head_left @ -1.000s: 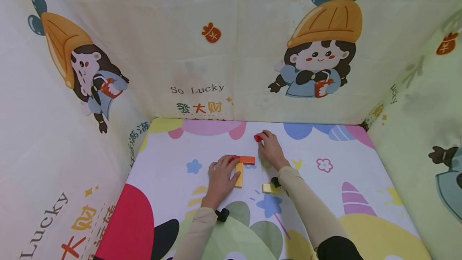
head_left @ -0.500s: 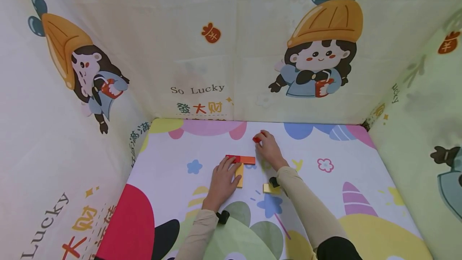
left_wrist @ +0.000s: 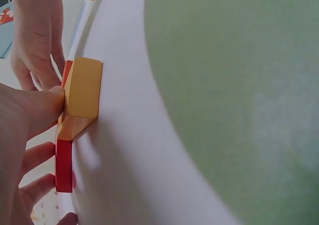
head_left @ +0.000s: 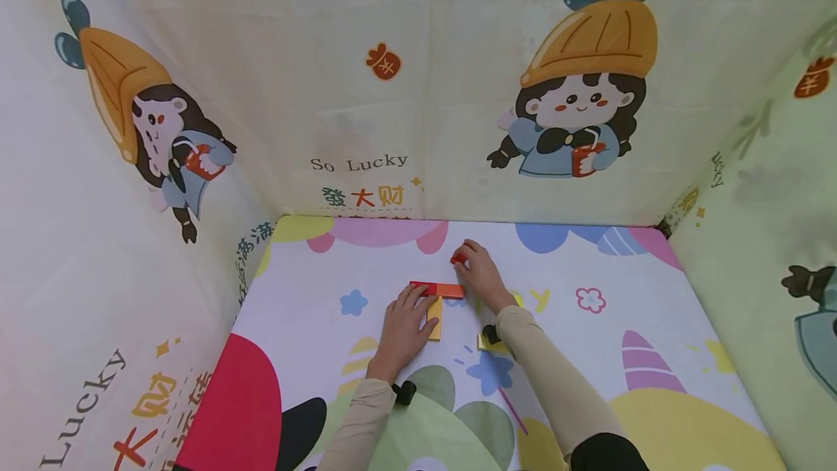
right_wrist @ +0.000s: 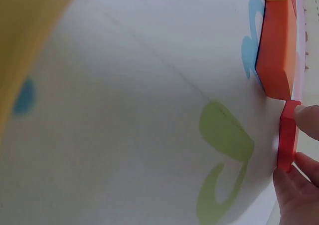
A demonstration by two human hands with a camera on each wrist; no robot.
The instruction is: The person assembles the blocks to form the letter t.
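Note:
My right hand point(head_left: 482, 273) pinches a small red block point(right_wrist: 286, 135) between thumb and fingers, low over the tabletop. An orange block point(head_left: 450, 291) lies close by, its end near the held block in the right wrist view. My left hand point(head_left: 407, 325) rests over the laid blocks. Its fingers touch another red block point(left_wrist: 64, 167), which lies in line with the orange one. Its thumb presses against a yellow-orange block point(left_wrist: 85, 88) that extends toward me from this row, making a T shape. Fingers partly cover the left red block in the head view.
A pale yellow block point(head_left: 485, 344) lies beside my right wrist, partly hidden by the black wrist camera point(head_left: 490, 333). The printed tabletop point(head_left: 549, 355) is enclosed by patterned cloth walls point(head_left: 458, 93) at the back and sides.
My right hand has moved left and toward me with the red block, closer to the orange block. The left fingers have drawn back slightly, showing more of the laid red block.

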